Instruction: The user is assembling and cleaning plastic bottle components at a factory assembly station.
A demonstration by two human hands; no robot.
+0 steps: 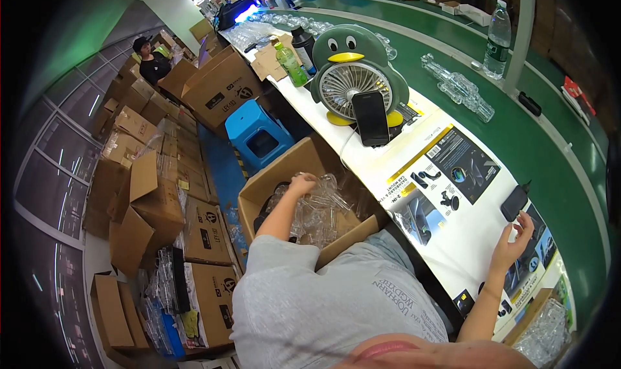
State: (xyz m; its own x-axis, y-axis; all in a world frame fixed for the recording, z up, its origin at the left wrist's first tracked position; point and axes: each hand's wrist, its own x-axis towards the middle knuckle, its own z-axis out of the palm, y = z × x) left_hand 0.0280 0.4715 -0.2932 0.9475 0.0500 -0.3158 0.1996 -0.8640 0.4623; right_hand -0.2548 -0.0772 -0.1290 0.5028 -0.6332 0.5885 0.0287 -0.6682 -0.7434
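My left hand (303,184) reaches into an open cardboard box (262,191) beside me. Its fingers are curled at the edge of a clear plastic tray (330,191), among several others piled in the box; the fingertips are partly hidden. My right hand (513,241) is over the white tabletop (446,246), fingers bent but apart and nothing visible between them. Just beyond its fingertips sits a small black device (515,203), which I cannot name more closely. Printed packaging sheets (462,165) showing car mounts lie along the table.
A penguin-shaped fan (356,78) stands on the table with a phone (371,118) leaning before it. Behind runs a green conveyor (446,52) carrying clear plastic trays (458,87) and a water bottle (497,42). A blue stool (257,131) and stacked cartons (204,230) stand left. Another person (154,63) is farther back.
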